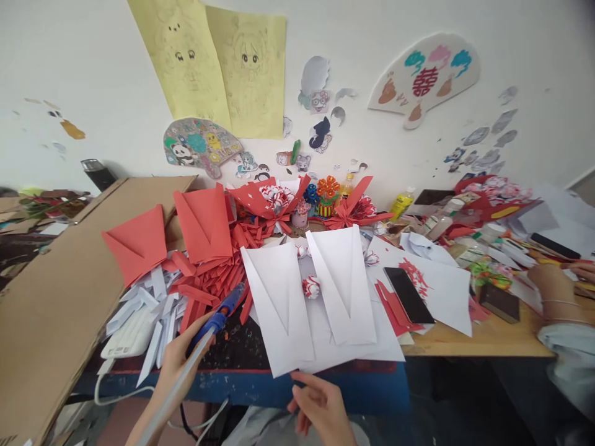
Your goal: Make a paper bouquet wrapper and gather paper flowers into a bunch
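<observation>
My left hand [195, 341] is wrapped around a blue hot glue gun [222, 313], with a long translucent glue stick [170, 396] running out of its back. The nozzle points up and away, over the table between red paper strips and white paper. My right hand [320, 402] is at the table's front edge, fingers loosely bent and apart, holding nothing. Its index fingertip is close to the lower corner of a folded white paper piece [274, 310]; whether they touch I cannot tell. Beside that lies a second folded white piece [344, 285], with a red-and-white paper flower [311, 287] between them.
Red folded papers [203, 224], red strips [209, 272] and white strips [153, 291] lie left, near a white power strip [127, 339] and cardboard [69, 297]. Bouquets [274, 204] stand behind. A phone [408, 294] lies right; another person's arm [558, 297] is beyond.
</observation>
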`<state>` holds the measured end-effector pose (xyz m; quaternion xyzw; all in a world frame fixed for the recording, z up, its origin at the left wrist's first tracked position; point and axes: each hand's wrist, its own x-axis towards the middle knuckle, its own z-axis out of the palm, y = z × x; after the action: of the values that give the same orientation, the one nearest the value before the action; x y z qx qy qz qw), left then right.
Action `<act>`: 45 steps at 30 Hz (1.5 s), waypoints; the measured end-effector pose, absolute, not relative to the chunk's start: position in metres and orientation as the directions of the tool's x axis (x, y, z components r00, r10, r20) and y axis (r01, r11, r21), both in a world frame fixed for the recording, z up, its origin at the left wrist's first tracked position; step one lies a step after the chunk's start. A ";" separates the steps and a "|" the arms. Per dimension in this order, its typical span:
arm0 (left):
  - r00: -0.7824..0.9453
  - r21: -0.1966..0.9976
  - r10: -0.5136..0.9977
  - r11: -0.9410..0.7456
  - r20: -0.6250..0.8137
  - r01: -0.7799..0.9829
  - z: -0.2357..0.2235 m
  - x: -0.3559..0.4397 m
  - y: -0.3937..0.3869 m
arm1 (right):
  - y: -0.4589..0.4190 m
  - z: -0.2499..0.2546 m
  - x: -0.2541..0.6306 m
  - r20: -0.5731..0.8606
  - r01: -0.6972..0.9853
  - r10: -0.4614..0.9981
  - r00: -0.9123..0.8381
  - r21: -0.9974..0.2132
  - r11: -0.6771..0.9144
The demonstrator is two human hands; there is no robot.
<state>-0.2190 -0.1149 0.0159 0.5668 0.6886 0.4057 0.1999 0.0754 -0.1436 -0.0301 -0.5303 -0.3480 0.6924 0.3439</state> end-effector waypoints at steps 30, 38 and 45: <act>-0.342 0.884 0.930 0.046 0.131 0.465 0.019 -0.214 -0.118 | -0.127 -0.016 0.015 -0.412 -0.381 0.904 -0.113 -0.822 -0.423; -0.370 0.836 0.900 0.010 0.232 0.548 0.025 -0.216 -0.128 | -0.137 -0.007 0.011 -0.320 -0.333 0.947 -0.013 -0.892 -0.306; -0.448 0.830 0.828 -0.037 0.338 0.557 0.010 -0.220 -0.151 | -0.147 0.007 0.014 -0.253 -0.322 0.966 0.059 -0.920 -0.221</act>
<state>-0.2204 -0.1507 0.0099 0.5083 0.6810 0.5101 0.1325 0.0144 -0.1472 0.0067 -0.4954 -0.3248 0.6043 0.5329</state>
